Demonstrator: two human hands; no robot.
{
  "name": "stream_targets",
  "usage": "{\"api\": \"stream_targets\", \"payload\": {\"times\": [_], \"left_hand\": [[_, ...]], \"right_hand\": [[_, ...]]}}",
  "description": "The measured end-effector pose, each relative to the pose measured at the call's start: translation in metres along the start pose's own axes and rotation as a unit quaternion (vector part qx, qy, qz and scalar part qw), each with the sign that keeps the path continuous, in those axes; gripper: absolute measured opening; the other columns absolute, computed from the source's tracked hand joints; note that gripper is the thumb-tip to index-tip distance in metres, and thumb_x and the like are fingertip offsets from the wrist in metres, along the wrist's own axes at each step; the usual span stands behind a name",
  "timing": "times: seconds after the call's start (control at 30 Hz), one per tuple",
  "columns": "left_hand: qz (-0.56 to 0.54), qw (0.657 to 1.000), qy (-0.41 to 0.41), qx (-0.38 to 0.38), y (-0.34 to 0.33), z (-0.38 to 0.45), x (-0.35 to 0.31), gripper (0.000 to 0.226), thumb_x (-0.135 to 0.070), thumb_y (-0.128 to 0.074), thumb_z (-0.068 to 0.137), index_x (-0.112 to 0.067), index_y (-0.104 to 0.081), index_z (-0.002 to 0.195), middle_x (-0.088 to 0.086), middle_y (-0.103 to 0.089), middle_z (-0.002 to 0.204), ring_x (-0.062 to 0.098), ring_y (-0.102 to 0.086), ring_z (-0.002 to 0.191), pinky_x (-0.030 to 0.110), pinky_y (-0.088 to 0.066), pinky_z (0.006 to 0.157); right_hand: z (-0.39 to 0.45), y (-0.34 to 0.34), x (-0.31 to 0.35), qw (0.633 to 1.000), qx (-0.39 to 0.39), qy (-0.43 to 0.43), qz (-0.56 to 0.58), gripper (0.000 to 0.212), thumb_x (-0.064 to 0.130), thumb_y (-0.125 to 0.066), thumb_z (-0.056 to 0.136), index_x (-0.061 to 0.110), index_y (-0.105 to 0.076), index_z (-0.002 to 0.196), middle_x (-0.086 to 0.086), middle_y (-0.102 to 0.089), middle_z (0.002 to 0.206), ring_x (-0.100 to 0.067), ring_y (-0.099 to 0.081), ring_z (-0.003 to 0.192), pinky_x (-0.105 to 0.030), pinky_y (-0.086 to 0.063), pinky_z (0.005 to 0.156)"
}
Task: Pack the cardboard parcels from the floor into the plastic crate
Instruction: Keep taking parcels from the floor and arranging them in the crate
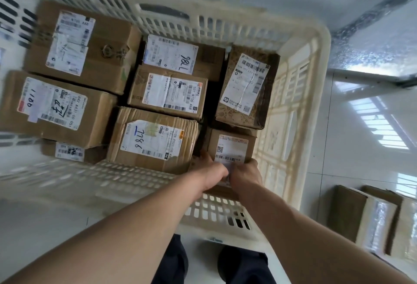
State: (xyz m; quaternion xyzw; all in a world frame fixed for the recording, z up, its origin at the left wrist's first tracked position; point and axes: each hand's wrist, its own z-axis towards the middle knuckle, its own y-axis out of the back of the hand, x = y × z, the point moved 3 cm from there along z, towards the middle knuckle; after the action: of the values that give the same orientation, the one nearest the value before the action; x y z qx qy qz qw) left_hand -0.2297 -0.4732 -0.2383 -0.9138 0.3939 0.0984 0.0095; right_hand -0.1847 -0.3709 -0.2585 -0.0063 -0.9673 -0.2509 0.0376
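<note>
A cream plastic crate (312, 62) with slotted walls fills most of the view and holds several labelled cardboard parcels. In its near right corner sits a small parcel (232, 146) with a white barcode label. My left hand (212, 172) grips its near left edge and my right hand (247, 174) grips its near right edge, both reaching over the crate's near wall. Beside it to the left lies a crumpled parcel marked 7786 (153, 139). Behind it a darker parcel (248, 87) leans against the right wall.
Two more cardboard parcels (363, 218) stand on the pale tiled floor at the right, outside the crate. My dark shoes (242, 263) show just below the crate's near wall. A grey ledge (372, 35) runs past the crate's far right corner.
</note>
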Motion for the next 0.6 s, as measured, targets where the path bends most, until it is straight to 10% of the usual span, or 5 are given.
{"api": "stream_targets", "payload": {"times": [0.13,0.47,0.6], "left_hand": [[-0.003,1.0,0.002,-0.005,-0.001,0.024,0.003,0.095,-0.027,-0.061,0.067,-0.01,-0.027,0.154,0.014,-0.048,0.146,0.031,-0.047,0.128,0.046,-0.04,0.109],[-0.031,0.999,-0.004,0.015,-0.013,0.066,0.008,0.085,-0.028,-0.061,0.083,-0.01,-0.021,0.156,0.016,-0.033,0.157,0.032,-0.035,0.142,0.044,-0.032,0.116],[-0.039,0.999,-0.009,0.002,-0.011,0.049,0.008,0.081,-0.027,-0.059,0.078,-0.014,-0.03,0.153,0.013,-0.042,0.15,0.031,-0.043,0.134,0.041,-0.035,0.112]], "right_hand": [[0.025,-0.01,-0.002,1.0,-0.012,0.007,0.007,0.033,0.024,-0.051,0.099,0.015,-0.045,0.131,-0.006,-0.059,0.096,-0.027,-0.059,0.086,-0.037,-0.048,0.073],[0.065,-0.027,-0.005,0.998,-0.005,-0.031,0.048,0.039,0.007,-0.052,0.099,0.004,-0.041,0.136,-0.02,-0.06,0.126,-0.035,-0.062,0.111,-0.034,-0.045,0.079],[0.048,-0.02,-0.004,0.997,-0.004,-0.037,0.066,0.041,0.005,-0.055,0.098,0.007,-0.038,0.135,-0.014,-0.061,0.099,-0.035,-0.064,0.096,-0.037,-0.047,0.075]]}}
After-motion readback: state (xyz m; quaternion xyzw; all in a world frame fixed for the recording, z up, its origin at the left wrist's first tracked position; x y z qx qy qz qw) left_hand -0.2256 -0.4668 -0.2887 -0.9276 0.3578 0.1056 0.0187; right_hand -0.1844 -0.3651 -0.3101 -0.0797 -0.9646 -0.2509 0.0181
